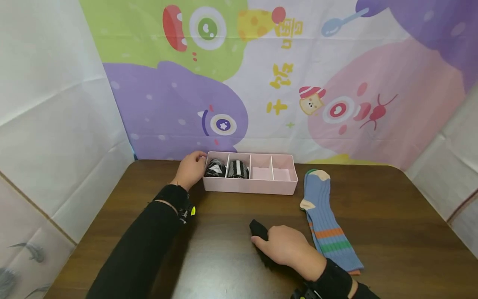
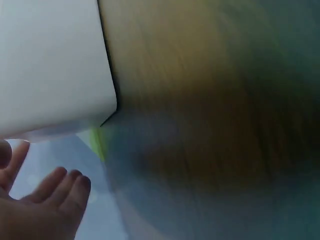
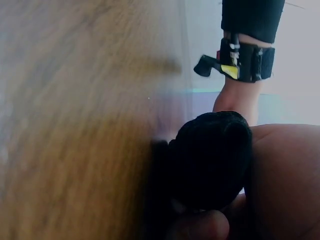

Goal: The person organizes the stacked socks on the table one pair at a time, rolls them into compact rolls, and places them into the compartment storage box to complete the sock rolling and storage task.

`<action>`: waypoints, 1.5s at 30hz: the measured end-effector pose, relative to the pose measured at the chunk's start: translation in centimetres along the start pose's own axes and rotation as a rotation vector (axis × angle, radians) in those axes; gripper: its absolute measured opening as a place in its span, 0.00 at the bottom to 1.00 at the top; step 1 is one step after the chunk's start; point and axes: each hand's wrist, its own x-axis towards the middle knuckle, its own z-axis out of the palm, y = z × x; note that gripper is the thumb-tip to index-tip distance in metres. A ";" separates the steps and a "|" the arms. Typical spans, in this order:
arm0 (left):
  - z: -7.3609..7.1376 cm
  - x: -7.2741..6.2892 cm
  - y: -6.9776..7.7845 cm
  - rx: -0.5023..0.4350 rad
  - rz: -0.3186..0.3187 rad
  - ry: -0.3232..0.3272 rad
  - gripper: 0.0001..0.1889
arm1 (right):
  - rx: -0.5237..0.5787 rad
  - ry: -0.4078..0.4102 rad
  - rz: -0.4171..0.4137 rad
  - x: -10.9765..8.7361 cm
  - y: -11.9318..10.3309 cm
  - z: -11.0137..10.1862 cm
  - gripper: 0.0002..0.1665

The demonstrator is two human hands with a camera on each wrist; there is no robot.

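A pink divided box (image 1: 250, 185) stands near the back of the table. My left hand (image 1: 190, 169) is at its left end, fingers mostly straight against the end and back corner. In the left wrist view, the fingers (image 2: 67, 192) extend beside the pale box wall (image 2: 55, 65). A black-and-white rolled sock (image 1: 215, 168) fills the leftmost compartment, and a striped rolled sock (image 1: 237, 169) sits in the one beside it. Over the table's front middle, my right hand (image 1: 289, 247) grips a bundled black sock (image 3: 210, 160), mostly covered by the hand in the head view.
Blue socks (image 1: 328, 220) with orange and green stripes lie flat to the right of my right hand. A cartoon-print cloth (image 1: 276, 124) hangs behind the brown table (image 1: 220, 232). White sheets (image 1: 56, 104) hang at both sides.
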 end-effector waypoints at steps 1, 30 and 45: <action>0.1 0.2 0.1 -0.038 -0.010 -0.004 0.21 | 0.000 0.001 0.001 0.0 0.0 0.0 0.37; 2.6 0.6 1.7 -0.153 -0.083 -0.059 0.19 | -0.051 -0.066 -0.059 -0.5 -1.6 -0.5 0.27; 2.6 0.7 1.5 -0.120 -0.091 -0.067 0.19 | -0.374 0.090 -0.089 2.9 -3.0 -8.3 0.23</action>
